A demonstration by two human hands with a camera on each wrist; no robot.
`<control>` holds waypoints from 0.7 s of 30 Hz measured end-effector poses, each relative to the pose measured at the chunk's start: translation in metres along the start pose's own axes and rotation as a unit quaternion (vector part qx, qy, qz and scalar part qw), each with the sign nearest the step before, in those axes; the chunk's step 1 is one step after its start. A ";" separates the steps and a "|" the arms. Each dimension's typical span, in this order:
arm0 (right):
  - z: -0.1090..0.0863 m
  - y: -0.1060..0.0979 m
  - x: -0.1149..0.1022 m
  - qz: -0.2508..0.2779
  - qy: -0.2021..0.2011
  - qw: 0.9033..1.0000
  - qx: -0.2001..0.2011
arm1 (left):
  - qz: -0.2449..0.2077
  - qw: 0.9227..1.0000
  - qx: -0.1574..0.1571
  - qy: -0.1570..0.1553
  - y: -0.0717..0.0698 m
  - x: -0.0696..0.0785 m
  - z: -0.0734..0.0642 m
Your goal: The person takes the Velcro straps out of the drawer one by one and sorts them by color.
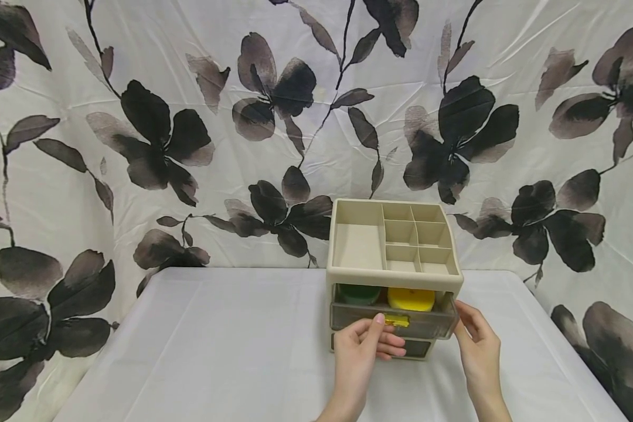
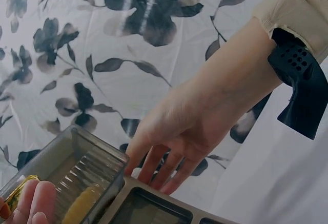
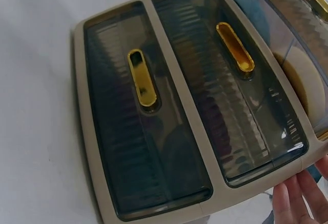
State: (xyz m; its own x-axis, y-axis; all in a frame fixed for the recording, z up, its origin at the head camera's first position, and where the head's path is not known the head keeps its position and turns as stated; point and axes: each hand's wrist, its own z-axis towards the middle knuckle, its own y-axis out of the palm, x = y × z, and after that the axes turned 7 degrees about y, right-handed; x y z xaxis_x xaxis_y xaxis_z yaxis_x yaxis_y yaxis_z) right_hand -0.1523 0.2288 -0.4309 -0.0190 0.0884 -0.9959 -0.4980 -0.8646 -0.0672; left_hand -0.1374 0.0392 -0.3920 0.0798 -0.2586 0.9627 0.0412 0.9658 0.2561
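A cream desktop organizer (image 1: pixel 395 276) stands upright, its clear grey top drawer (image 1: pixel 358 316) partly pulled out. Inside that drawer sit a green lid (image 1: pixel 358 294) and a yellow lid (image 1: pixel 411 299). My left hand (image 1: pixel 356 357) is at the drawer front, thumb and fingers pinching the left end of the gold handle (image 1: pixel 397 320). Its fingertips (image 2: pixel 42 198) overlap the handle in the left wrist view. Against the organizer's right side, my right hand (image 1: pixel 477 346) rests with fairly straight fingers (image 3: pixel 297 198). The contact behind the drawer edge is partly hidden.
Two lower drawers, one with a gold handle (image 3: pixel 234 49) and one with another gold handle (image 3: pixel 142 80), are closed. The organizer's top has open compartments (image 1: pixel 358 234). White cloth covers the table (image 1: pixel 216 340); a floral curtain (image 1: pixel 200 53) hangs behind.
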 end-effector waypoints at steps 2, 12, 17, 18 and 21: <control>0.000 0.000 -0.001 -0.004 0.004 1.000 -0.001 | 0.001 1.000 -0.003 -0.002 -0.001 0.000 -0.002; 0.001 -0.002 -0.001 -0.008 0.029 0.999 -0.013 | 0.004 0.999 -0.014 -0.032 -0.005 0.002 -0.013; 0.002 -0.002 -0.001 -0.010 0.037 0.999 -0.019 | 0.010 0.999 -0.017 -0.037 -0.007 0.003 -0.017; 0.003 -0.002 -0.001 -0.009 0.040 0.999 -0.021 | 0.011 0.999 -0.018 -0.037 -0.007 0.003 -0.018; 0.003 -0.003 -0.001 -0.006 0.048 0.999 -0.025 | 0.010 0.999 -0.021 -0.037 -0.008 0.003 -0.020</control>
State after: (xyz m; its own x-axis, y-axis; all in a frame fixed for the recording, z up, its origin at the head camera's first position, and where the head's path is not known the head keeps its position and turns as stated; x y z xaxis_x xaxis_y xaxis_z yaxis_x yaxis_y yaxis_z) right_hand -0.1539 0.2328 -0.4300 0.0706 0.0541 -0.9960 -0.4544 -0.8871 -0.0804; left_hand -0.1178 0.0302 -0.3928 0.0080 -0.2353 0.9719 0.0819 0.9688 0.2338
